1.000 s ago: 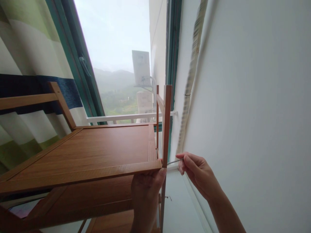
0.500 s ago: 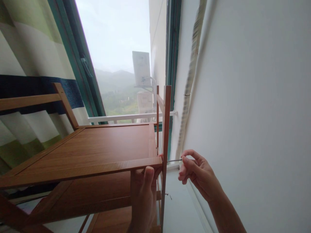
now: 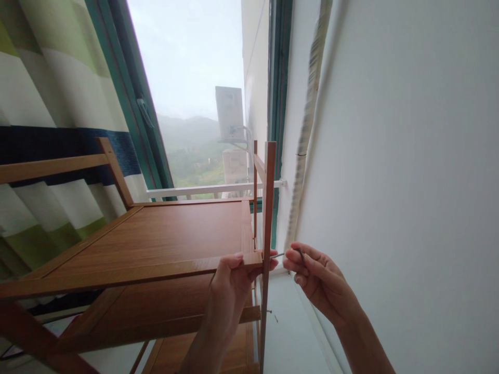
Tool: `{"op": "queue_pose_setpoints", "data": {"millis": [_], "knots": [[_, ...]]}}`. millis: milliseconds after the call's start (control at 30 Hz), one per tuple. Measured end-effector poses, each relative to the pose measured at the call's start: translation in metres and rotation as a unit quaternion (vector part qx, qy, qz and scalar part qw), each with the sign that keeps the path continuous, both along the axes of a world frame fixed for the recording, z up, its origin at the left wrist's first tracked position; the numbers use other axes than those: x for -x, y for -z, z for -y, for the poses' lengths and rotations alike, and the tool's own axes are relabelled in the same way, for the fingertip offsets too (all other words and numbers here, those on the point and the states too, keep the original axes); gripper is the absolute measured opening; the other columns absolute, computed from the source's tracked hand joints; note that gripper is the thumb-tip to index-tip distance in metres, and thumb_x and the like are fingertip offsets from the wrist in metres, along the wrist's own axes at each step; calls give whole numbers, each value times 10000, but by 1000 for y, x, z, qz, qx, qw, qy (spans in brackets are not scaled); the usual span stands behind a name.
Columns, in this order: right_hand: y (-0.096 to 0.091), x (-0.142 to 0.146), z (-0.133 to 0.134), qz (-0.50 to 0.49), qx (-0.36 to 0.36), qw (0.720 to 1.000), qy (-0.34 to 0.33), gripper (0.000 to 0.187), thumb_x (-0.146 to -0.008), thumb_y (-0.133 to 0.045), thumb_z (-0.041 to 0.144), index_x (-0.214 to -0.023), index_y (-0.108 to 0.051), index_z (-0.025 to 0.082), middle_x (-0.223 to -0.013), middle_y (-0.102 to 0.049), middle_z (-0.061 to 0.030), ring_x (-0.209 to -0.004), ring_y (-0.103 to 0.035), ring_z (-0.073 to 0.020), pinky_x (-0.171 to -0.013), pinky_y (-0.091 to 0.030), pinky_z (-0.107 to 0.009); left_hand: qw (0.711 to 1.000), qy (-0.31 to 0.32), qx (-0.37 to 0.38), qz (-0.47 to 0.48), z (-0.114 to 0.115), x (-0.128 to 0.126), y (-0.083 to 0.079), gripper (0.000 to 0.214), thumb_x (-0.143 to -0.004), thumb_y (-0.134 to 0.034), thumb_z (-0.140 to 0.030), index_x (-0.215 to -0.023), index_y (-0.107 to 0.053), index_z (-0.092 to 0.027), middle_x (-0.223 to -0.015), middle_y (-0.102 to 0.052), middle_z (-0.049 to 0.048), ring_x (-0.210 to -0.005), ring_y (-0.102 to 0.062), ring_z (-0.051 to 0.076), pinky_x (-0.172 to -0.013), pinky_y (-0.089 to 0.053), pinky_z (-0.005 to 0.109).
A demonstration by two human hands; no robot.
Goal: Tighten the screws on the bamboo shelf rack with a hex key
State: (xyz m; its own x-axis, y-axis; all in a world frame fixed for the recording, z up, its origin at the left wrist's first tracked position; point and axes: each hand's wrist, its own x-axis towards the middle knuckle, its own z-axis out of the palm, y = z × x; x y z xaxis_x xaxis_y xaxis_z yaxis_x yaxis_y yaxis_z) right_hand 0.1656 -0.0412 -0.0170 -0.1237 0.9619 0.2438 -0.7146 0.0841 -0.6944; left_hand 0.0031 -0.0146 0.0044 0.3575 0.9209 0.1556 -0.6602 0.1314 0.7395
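Observation:
A brown wooden shelf rack (image 3: 163,236) stands in front of me with its top board level. My left hand (image 3: 234,283) grips the near right corner of that board, fingers over the front rail, thumb reaching past the post. A thin upright post (image 3: 268,208) rises at this corner. My right hand (image 3: 315,278) pinches a small metal hex key (image 3: 286,254), whose tip meets the outer face of the post at board height. A lower shelf (image 3: 156,317) shows beneath.
A white wall (image 3: 409,182) runs close along the right. Behind the rack are a green-framed window (image 3: 195,104) with a white rail, and a striped curtain (image 3: 47,130) at the left. A small screw (image 3: 268,312) sticks out of the post lower down.
My left hand has shifted up from under the board's corner to grip over its front rail. My right hand has turned the hex key, and the view has drifted slightly.

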Motion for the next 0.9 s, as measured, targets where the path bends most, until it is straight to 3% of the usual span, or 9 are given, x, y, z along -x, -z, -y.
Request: {"op": "queue_pose_setpoints", "data": {"millis": [167,267,400,567,700,900], "knots": [[11,2,-7,21,-19,999,18,207,-727,-683,282,-902,-664,173,-871,-716,-73,-609,-680,-129,-376,-475,-116,999,-3,2,-36,-2,0,-2,306,-656,-487,-271,-676,-704,-55,-708,-703,129,-639,-623,235,-713,-466,350],[12,5,-9,43,-33,997,53,198,-735,-667,340,-783,-646,150,-685,-710,-47,-415,-610,-96,-294,-406,-116,999,-4,3,-45,-3,-1,-2,321,-641,-493,-286,-712,-696,-47,-691,-694,118,-602,-601,220,-675,-461,344],[0,11,-9,82,-12,993,89,257,-811,-581,351,-676,-581,132,-423,-579,21,-293,-479,-43,-285,-341,-100,999,-3,1,-47,-2,-2,-1,302,-647,-493,-291,-672,-679,-55,-665,-679,110,-613,-594,219,-667,-453,337],[-8,17,-11,31,11,995,92,110,-820,-584,297,-849,-545,199,-411,-501,93,-279,-406,-19,-282,-308,-84,999,-8,19,-28,-1,-3,0,266,-642,-501,-280,-639,-668,-73,-641,-670,95,-623,-588,212,-689,-443,334],[3,15,-13,25,-22,996,81,208,-804,-596,329,-952,-546,193,-526,-580,51,-394,-524,-51,-300,-362,-90,999,-7,30,-26,-2,-3,-1,253,-620,-520,-287,-649,-665,-81,-648,-674,92,-623,-589,213,-690,-439,336],[9,12,-16,141,-94,974,153,164,-837,-543,320,-780,-544,166,-594,-613,14,-433,-595,-105,-329,-425,-165,999,-4,9,-46,-2,-2,-2,286,-622,-507,-298,-665,-669,-66,-668,-677,105,-641,-591,227,-703,-440,357]]}}
